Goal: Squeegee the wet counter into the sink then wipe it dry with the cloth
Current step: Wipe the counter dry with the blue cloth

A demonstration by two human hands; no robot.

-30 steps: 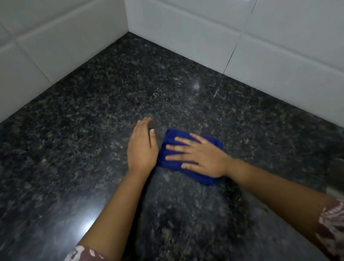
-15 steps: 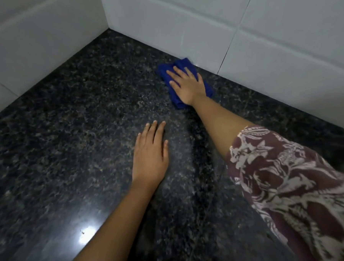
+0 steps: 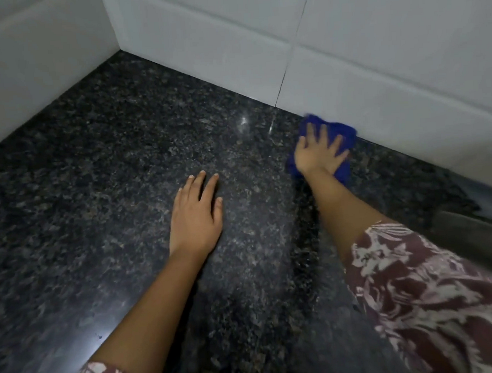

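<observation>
The cloth [image 3: 341, 130] is sitting farther right along the wall [image 3: 381, 76], right hand [image 3: 318, 154] pressing it, fingers spread. Left hand [image 3: 195, 217] is lying flat.

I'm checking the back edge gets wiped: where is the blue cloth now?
In the head view the blue cloth lies on the granite counter, right of centre, at the foot of the white wall tiles, pressed flat under the right hand.

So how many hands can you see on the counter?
2. The left hand lies flat on the dark counter near the middle. The right hand presses the blue cloth against the counter, right beside the white wall.
</observation>
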